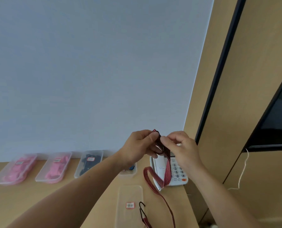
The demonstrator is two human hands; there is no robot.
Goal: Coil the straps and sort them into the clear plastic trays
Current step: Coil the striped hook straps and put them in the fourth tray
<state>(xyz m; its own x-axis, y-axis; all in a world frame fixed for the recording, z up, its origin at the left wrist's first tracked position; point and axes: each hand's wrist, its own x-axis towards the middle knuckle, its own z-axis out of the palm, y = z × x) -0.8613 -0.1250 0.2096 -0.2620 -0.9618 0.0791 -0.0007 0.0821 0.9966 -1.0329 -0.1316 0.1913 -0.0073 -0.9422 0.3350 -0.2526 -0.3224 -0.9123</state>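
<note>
I see both hands raised above bench (30, 198), close together. Left hand (140, 143) grips small coil of red-black strap (167, 171); right hand (181, 145) pinches same strap just beside it. Loose tail hangs below right hand, draped across telephone (178, 173), running to black hook (140, 209) beside clear tray (130, 193) below hands. My worry: tail snags telephone, hook drags tray, slack pinch lets coil spring open.
</note>
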